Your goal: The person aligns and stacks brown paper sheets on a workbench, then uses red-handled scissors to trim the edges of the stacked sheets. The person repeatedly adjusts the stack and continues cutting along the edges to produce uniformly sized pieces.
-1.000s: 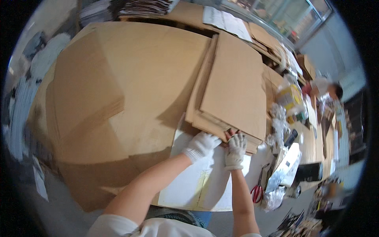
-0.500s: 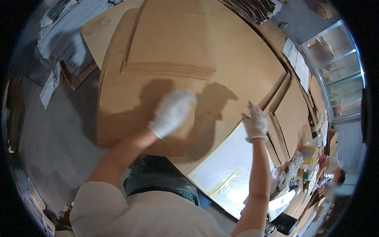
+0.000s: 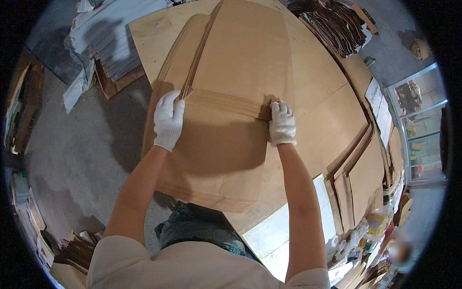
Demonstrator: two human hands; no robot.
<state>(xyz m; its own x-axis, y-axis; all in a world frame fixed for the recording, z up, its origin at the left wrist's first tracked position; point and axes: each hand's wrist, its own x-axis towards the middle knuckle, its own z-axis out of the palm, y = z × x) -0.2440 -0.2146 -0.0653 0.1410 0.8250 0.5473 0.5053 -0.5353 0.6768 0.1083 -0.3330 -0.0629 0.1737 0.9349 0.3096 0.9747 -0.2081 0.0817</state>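
Fingers of my right hand (image 3: 283,125) clasp the upper stack (image 3: 243,58), which lies on the lower stack (image 3: 216,149) and looks stiff, weighty, best held by both near corners, though whether my left hand (image 3: 168,120) grips I can't tell remotely.

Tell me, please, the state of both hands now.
Left hand: open, by the upper cardboard stack.
Right hand: partly curled at its near right corner; grip unclear.
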